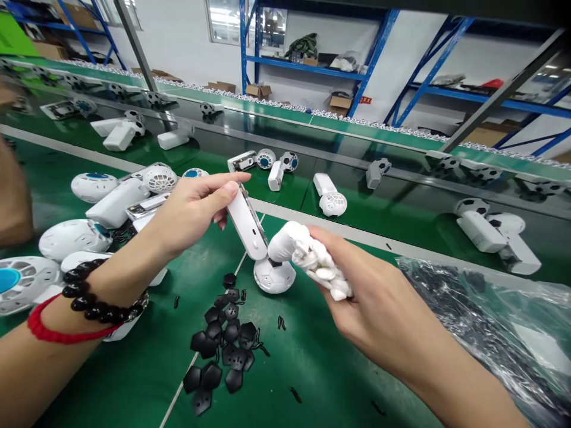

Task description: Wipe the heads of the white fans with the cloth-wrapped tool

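My left hand point(200, 205) pinches the top end of a white rectangular housing point(247, 229) between thumb and fingers. The housing leans, and at its lower end is a white football-patterned ball head point(274, 278) with a black patch, low over the green belt. My right hand point(357, 273) is curled at the ball. Crumpled white covering point(319, 264) wraps its fingers, and a rounded white tip presses at the black patch. Whatever those fingers may hold is hidden. Below lie a pile of loose black pentagon pieces point(231, 333) and several thin black strips point(281, 323).
White ball-headed units point(118, 202) crowd the left side. More units point(330, 199) lie along the dark conveyor behind. A clear plastic bag of black parts point(477, 321) is at the right. Another person's blurred arm point(13, 190) shows at the left edge. Blue shelving point(307, 68) stands at the back.
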### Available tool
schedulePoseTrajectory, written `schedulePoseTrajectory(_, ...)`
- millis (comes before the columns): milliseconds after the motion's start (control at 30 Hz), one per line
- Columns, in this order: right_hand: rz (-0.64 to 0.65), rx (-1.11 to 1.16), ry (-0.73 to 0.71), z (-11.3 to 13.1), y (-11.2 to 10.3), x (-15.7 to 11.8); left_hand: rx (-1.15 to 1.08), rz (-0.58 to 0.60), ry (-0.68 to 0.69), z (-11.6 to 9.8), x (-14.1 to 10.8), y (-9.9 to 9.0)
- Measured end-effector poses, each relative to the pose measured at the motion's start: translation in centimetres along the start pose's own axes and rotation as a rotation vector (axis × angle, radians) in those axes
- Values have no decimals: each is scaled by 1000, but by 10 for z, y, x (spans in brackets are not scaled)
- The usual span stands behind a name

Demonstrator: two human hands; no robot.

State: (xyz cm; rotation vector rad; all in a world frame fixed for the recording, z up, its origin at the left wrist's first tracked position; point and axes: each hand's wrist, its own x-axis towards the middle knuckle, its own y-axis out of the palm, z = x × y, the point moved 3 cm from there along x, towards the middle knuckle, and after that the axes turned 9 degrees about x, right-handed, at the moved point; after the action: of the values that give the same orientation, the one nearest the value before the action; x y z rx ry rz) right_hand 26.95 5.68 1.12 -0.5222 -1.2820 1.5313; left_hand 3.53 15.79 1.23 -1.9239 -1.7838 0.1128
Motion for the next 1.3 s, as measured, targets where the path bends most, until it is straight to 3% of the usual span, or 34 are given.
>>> schedulePoseTrajectory(267,20,-283,-217,9,3,6,24,2,-9,-4,0,0)
schedulePoseTrajectory(600,65,-271,-188,2,1,10,82,-3,33,-4,-1,0)
schedulePoseTrajectory(833,-184,35,-13,6,-10,5,91,-2,20,-7,-1,-1)
schedulePoseTrajectory(1000,93,-132,-66,11,-3,4,88,-12,35,-9,-2,0)
schedulePoseTrajectory(1067,16,-67,-32,10,-16,5,87,-17,35,-9,-2,0)
schedulePoseTrajectory(1133,-147,27,9,5,-37,6,75,-4,17,-8,-3,0)
schedulePoseTrajectory(1300,-571,16,30,-21,-91,-2,-57,158,-125,-18,12,8)
